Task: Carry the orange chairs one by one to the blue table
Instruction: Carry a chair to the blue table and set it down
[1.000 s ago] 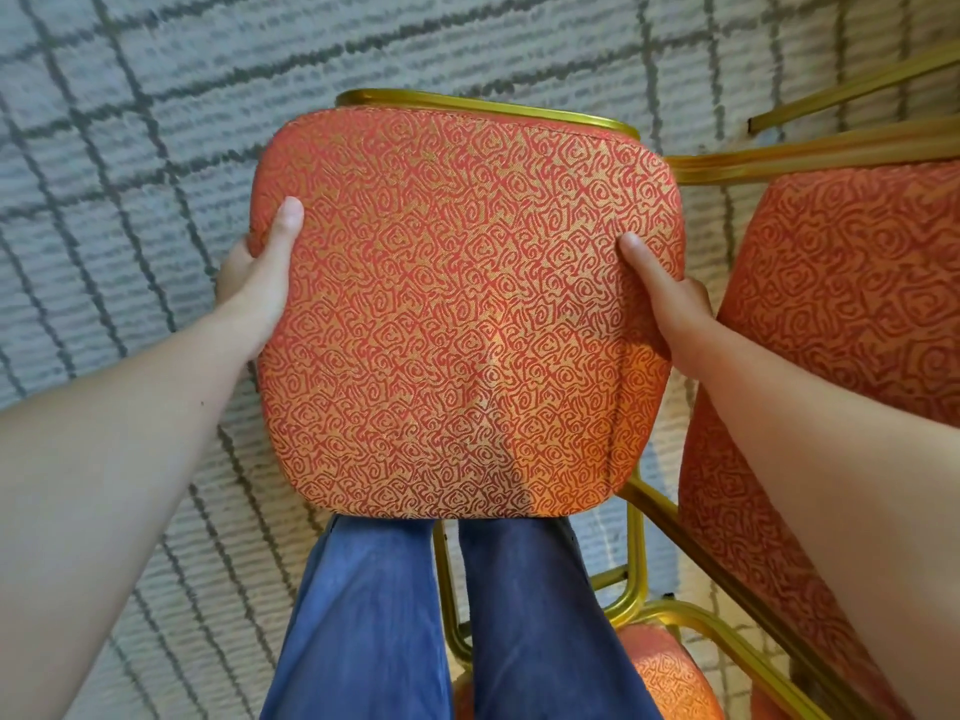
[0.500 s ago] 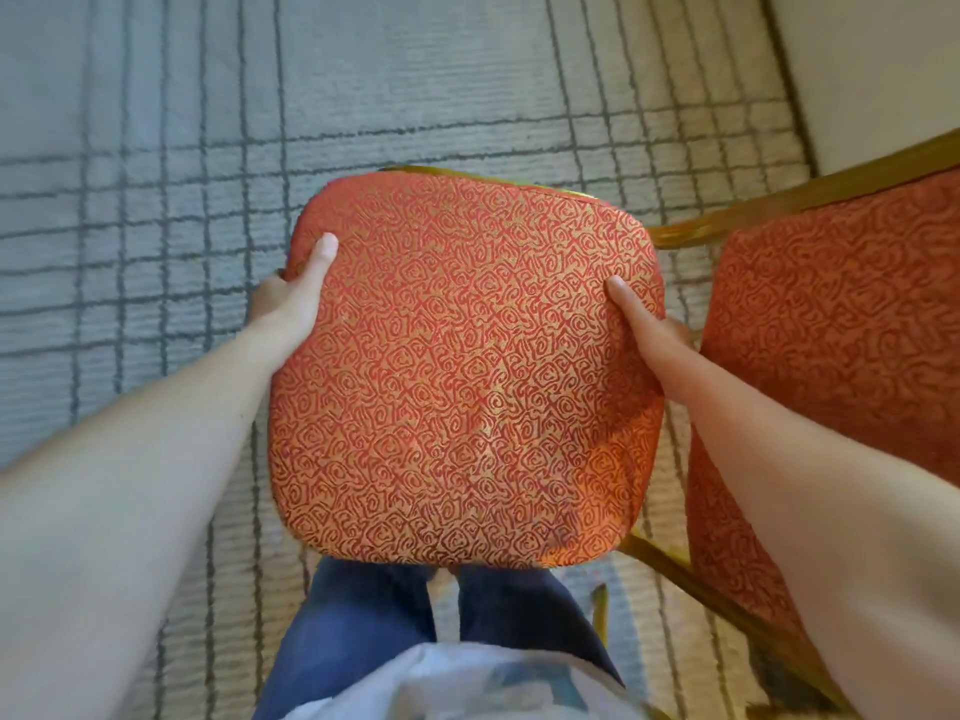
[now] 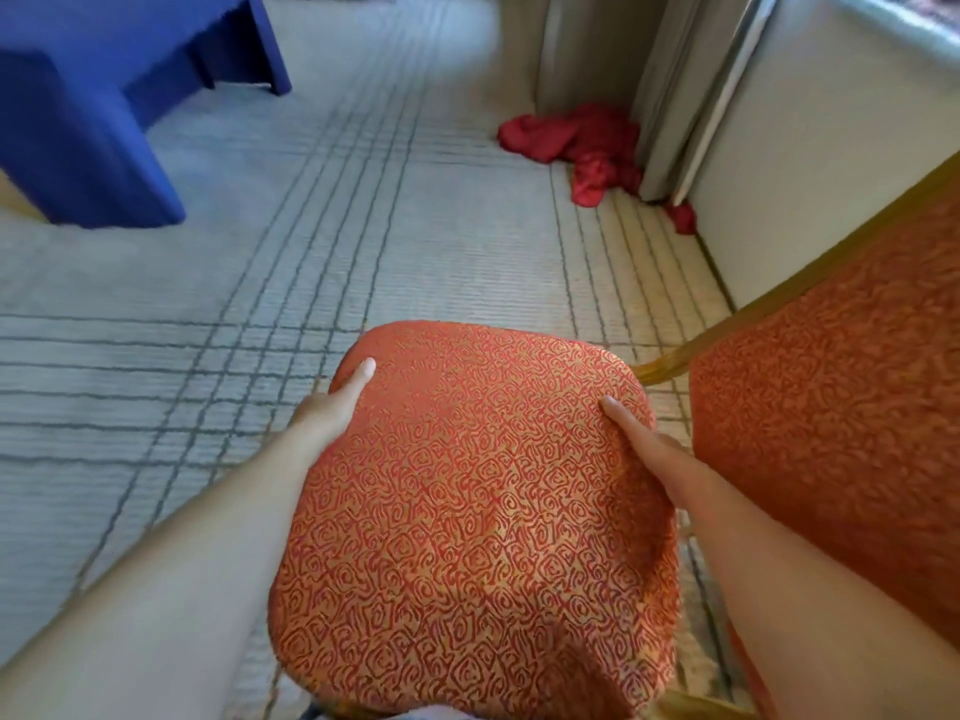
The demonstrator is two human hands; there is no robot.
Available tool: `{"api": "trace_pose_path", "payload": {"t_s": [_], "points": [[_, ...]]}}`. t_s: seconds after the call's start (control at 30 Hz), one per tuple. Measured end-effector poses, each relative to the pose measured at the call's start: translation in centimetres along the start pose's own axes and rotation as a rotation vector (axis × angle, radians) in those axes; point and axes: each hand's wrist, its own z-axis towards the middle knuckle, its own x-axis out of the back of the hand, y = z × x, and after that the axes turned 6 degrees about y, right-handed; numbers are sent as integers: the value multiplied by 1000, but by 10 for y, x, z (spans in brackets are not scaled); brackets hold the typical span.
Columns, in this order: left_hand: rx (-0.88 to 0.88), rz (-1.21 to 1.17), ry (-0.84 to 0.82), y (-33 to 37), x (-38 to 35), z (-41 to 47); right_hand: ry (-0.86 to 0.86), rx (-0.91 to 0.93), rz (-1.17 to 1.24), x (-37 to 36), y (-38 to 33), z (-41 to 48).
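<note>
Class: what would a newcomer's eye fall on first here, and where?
The patterned orange chair seat fills the lower centre, held at its sides by the left hand and right hand. The blue table stands upper left; a crumpled red cloth lies by the wall, upper right.

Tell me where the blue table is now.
In the head view the blue table stands at the upper left, across the carpet from the orange chair, left of the red cloth.
</note>
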Motion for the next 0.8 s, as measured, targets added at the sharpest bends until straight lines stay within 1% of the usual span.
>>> {"api": "trace_pose_path", "payload": {"t_s": [0.1, 0.33, 0.57, 0.8], "points": [[7, -18, 26, 0, 2, 1, 25, 30, -3, -1, -8, -13], [-6, -53, 66, 3, 1, -1, -9, 79, -1, -2, -17, -4], [-32, -74, 43, 32, -5, 19, 2, 68, 36, 0, -34, 19], [-48, -64, 29, 68, -14, 64, 2, 41, 39, -9, -69, 57]]}}
